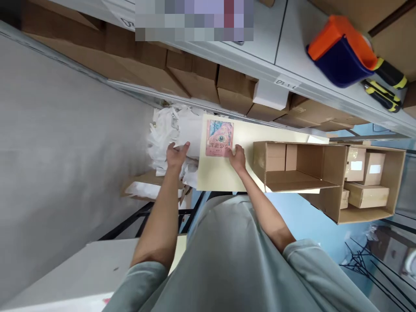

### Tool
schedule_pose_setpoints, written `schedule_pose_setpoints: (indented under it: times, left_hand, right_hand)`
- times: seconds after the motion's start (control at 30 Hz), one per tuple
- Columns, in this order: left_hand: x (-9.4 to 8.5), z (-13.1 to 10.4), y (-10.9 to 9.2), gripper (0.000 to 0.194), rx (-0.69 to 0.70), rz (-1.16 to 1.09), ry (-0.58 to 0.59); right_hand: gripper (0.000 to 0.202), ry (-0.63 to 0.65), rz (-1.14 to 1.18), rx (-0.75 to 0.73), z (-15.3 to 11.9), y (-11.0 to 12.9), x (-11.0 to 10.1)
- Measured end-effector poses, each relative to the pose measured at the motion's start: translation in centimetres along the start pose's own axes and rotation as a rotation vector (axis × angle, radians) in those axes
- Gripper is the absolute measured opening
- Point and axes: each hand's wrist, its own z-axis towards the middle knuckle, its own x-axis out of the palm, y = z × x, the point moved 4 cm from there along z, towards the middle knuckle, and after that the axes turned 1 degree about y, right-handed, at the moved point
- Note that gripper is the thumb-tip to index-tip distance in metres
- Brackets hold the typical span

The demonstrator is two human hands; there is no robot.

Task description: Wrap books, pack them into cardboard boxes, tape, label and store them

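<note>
A pink-and-blue illustrated book (220, 135) lies flat on the pale yellow tabletop (212, 175). My right hand (238, 159) is at its lower right corner, thumb touching the cover edge and fingers apart beside it. To the left, my left hand (177, 155) is over the near edge of a smooth white sheet (191, 132), thumb and fingers spread. Nothing shows clearly gripped in that hand. Crumpled white paper (164, 132) is heaped beyond and around it.
An open cardboard box (300, 180) stands right of my right hand. A larger carton (394, 186) beside it holds several small boxes. Behind runs a shelf (256, 65) with cartons beneath; an orange-and-blue tape dispenser (344, 52) and yellow-black cutters (383, 95) lie on it. A grey wall (71, 130) bounds the left.
</note>
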Motion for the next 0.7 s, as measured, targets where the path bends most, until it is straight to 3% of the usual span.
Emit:
schedule_pose_setpoints:
  times: [0.07,0.13,0.27,0.4,0.53,0.63,0.7]
  left_hand:
    - [0.3,-0.1,-0.8,0.049,0.024,-0.072,-0.011]
    - [0.6,-1.6,-2.3,0.028,0.199,-0.126,-0.001]
    - [3.1,-6.7,-4.8,0.024,0.531,-0.118,0.154]
    - [7.0,-9.9,-5.8,0.022,0.596,-0.03,0.331]
    - [8.8,-9.9,-5.4,0.027,0.604,0.053,0.376]
    - [8.6,-8.7,-4.8,0.032,0.579,0.089,0.361]
    - [8.0,-7.4,-4.7,0.039,0.542,0.11,0.286]
  right_hand:
    - [0.05,-0.003,-0.012,0.002,1.4,0.5,0.6]
    - [0.045,-0.005,-0.017,-0.041,1.7,0.9,1.3]
    - [0.035,-0.03,0.022,-0.044,1.2,1.1,2.1]
    - [0.048,-0.046,0.071,-0.052,0.9,1.1,2.2]
    - [0.047,-0.078,0.058,-0.09,0.6,0.7,2.5]
    - [0.03,-0.121,0.036,-0.046,0.6,0.1,3.3]
    - [0.02,-0.138,0.065,-0.015,0.7,-0.4,3.7]
